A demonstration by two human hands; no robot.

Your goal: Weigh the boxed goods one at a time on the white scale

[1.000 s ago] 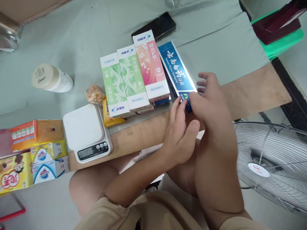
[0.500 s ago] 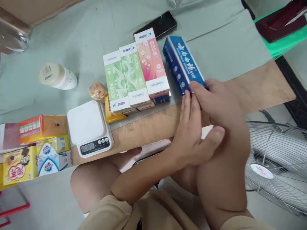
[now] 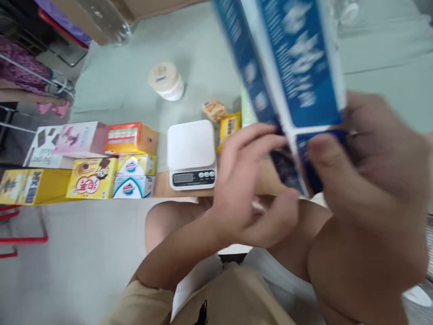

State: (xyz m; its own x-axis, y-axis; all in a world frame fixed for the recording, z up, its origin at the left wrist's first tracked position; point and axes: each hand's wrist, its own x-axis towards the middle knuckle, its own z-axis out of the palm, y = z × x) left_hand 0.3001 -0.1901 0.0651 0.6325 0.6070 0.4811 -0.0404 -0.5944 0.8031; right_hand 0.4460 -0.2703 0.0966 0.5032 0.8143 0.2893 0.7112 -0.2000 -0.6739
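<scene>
Head view: the right hand (image 3: pixel 375 167) pinches the blue toothpaste box (image 3: pixel 291 72) above the table (image 3: pixel 118 90).

The box is raised at the near right, tilted and blurred. The left hand (image 3: pixel 250 176) has its fingers partly spread, fingertips at the box's left side; I cannot tell whether they touch. To the left are the white scale (image 3: pixel 191 146) and, farther, the white jar (image 3: pixel 167 83).

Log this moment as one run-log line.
right hand: holds blue box, raised, tilted | left hand: fingers at box's lower end, thumb apart | nearby: scale, jar, yellow packet, orange pack
</scene>
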